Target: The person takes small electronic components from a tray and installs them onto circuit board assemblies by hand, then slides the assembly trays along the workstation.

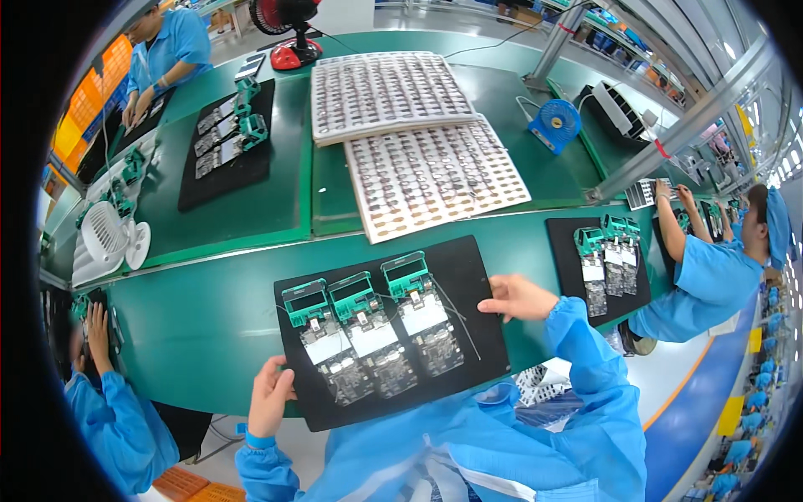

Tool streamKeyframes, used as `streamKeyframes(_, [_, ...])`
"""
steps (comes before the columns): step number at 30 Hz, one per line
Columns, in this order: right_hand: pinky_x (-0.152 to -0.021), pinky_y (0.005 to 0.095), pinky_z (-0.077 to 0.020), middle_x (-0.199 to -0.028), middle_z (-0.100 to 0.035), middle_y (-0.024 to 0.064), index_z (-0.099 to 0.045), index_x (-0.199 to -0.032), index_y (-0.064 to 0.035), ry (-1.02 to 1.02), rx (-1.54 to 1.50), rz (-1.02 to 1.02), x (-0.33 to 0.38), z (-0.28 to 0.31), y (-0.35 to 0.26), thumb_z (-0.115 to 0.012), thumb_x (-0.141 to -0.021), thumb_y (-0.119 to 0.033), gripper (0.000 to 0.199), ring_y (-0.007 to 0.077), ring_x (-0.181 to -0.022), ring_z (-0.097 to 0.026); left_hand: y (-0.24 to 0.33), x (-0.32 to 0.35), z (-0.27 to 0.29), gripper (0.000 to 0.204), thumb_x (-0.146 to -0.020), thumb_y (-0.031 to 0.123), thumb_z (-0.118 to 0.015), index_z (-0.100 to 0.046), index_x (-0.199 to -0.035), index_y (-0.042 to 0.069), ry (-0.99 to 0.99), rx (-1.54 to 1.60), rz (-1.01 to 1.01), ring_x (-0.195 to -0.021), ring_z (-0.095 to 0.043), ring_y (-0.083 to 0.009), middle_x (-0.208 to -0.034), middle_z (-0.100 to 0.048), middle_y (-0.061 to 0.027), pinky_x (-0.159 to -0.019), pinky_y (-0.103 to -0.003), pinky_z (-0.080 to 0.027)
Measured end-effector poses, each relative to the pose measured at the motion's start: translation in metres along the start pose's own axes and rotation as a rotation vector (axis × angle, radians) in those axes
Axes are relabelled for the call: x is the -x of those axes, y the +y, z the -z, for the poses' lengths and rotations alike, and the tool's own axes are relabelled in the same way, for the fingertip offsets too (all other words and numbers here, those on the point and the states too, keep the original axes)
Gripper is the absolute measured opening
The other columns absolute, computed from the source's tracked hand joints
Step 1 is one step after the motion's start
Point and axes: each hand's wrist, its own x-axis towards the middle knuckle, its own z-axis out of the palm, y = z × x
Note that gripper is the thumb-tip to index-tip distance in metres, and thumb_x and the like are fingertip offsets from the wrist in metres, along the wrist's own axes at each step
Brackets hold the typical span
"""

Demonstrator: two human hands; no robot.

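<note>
A black rectangular mat (335,416) lies tilted at the front edge of the bench, before my body. My right hand (520,299) pinches its right edge, thumb on top and fingers partly hidden. At the lower left edge, my left hand (271,395) grips the mat with curled fingers. Three circuit board assemblies sit side by side on it: a left one (345,376), a middle one (391,368) and a right one (438,345). Each carries a green frame at its far end and a white panel in the middle. A thin wire trails beside the right one.
Two white trays (435,180) of small parts overlap on the raised green bench (251,217). Similar loaded black mats lie at the far left (224,180) and right (556,251). A white fan (107,238) and blue fan (554,125) stand nearby. Co-workers sit on both sides.
</note>
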Motion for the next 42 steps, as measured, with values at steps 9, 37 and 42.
streamKeyframes(9, [-0.071,0.043,-0.0526,-0.093,-0.065,0.0113,-0.066,-0.1,-0.01,1.097,0.571,0.32,-0.08,0.093,-0.034,-0.063,-0.09,-0.017,0.013,0.0331,-0.086,-0.065,0.021,-0.034,-0.058,0.026,-0.1,0.012,-0.058,-0.05,-0.122,0.001,-0.041,-0.038,-0.012,-0.074,-0.06,-0.0097,-0.084,-0.064,-0.0038,-0.062,-0.024,-0.049])
streamKeyframes(37, [-0.07,0.0238,-0.0503,-0.089,-0.069,0.0032,-0.069,-0.107,0.0009,0.471,-0.627,0.36,-0.029,0.05,-0.079,-0.066,-0.095,-0.013,0.019,0.01,-0.081,-0.064,0.146,-0.115,-0.231,0.037,-0.092,-0.001,-0.065,-0.06,-0.129,-0.001,-0.162,-0.114,-0.763,-0.102,-0.067,-0.0218,-0.119,-0.063,-0.0151,-0.081,-0.03,-0.056])
streamKeyframes(42, [-0.069,0.0224,-0.0505,-0.09,-0.068,0.0024,-0.069,-0.106,0.0005,0.402,-0.626,0.335,0.006,-0.005,-0.074,-0.065,-0.096,-0.009,0.014,0.0092,-0.082,-0.064,0.133,-0.103,-0.231,0.013,-0.096,0.0,-0.061,-0.067,-0.107,-0.005,-0.255,0.011,-0.539,-0.091,-0.067,-0.0127,-0.103,-0.066,-0.0065,-0.079,-0.025,-0.054])
